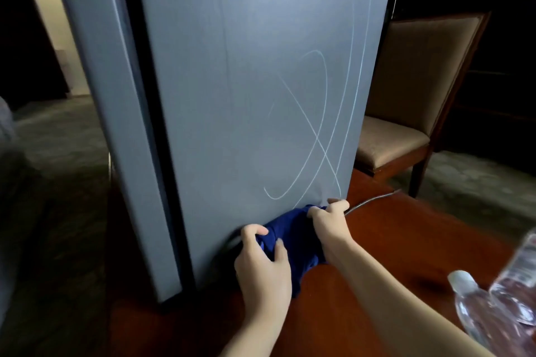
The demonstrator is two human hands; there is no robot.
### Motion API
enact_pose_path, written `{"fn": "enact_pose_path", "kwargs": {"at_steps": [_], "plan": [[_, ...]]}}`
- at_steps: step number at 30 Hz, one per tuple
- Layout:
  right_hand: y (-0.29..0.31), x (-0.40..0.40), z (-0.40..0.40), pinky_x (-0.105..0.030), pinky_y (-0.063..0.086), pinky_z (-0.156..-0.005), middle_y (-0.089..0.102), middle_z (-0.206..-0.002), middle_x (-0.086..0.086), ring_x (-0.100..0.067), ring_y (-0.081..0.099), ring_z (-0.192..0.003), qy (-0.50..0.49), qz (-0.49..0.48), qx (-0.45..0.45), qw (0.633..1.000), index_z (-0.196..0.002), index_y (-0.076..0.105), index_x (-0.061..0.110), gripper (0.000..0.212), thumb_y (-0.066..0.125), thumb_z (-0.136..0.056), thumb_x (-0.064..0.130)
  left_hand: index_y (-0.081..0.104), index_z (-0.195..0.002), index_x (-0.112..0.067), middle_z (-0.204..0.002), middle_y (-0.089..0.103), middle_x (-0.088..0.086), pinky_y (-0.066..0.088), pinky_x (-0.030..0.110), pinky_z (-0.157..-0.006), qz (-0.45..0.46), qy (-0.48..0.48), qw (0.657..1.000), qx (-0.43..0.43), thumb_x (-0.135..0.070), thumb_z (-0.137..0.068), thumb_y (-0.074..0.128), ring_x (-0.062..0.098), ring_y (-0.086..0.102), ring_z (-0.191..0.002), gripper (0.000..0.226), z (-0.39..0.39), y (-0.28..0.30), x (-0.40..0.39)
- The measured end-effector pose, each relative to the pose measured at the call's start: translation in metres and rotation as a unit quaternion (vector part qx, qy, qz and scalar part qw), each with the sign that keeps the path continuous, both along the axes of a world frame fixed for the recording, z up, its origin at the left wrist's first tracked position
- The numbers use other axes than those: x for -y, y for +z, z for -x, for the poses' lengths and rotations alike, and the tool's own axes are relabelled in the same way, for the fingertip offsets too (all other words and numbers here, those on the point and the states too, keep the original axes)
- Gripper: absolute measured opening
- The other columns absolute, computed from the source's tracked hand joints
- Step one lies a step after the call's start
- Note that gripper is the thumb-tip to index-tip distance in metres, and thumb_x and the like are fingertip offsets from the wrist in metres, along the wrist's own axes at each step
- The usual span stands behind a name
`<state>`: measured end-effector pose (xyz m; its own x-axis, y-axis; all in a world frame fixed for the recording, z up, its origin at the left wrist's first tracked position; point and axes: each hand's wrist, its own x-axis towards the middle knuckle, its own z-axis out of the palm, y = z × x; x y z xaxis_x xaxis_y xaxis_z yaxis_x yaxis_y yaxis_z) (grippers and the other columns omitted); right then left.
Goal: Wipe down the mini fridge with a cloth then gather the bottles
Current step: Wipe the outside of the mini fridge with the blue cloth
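Wooden table (406, 255) — both hands' grip bunches blue cloth (293, 236) against fridge (246, 81) base.

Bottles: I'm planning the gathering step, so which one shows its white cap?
The lower bottle, lying nearer the right hand's forearm, shows a white cap pointing left. The upper bottle by the frame's edge shows no cap.

Brown padded chair (412, 112) behind reddish wood table (406, 240) w/ gray cable (368, 202) on it, carpet floor (58, 153).
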<state>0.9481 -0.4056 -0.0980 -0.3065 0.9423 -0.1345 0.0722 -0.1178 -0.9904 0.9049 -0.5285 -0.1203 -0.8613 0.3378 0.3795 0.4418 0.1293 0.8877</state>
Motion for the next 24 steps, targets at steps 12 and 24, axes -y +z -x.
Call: {"fn": "enact_pose_path", "kwargs": {"at_steps": [12, 24], "plan": [[0.001, -0.096, -0.037, -0.034, 0.049, -0.059, 0.050, -0.087, -0.013, -0.022, 0.054, -0.071, -0.076, 0.017, 0.030, 0.996, -0.111, 0.034, 0.012, 0.031, 0.056, -0.091, 0.003, 0.047, -0.097, -0.027, -0.103, 0.064, -0.003, 0.035, 0.013, -0.074, 0.059, -0.114, 0.991, -0.030, -0.004, -0.085, 0.060, 0.017, 0.061, -0.097, 0.029, -0.033, 0.005, -0.088], [0.062, -0.054, -0.026, -0.041, 0.053, -0.079, 0.055, -0.100, -0.014, -0.022, 0.059, -0.087, -0.011, -0.092, -0.072, 0.993, -0.107, 0.039, 0.013, 0.035, 0.063, -0.084, 0.002, 0.059, -0.094, -0.017, -0.081, 0.061, -0.004, 0.033, 0.014, -0.065, -0.114, 0.006, 0.993, -0.028, 0.001, -0.079, 0.068, 0.016, 0.053, -0.072, 0.026, -0.014, 0.061, -0.042]]}}
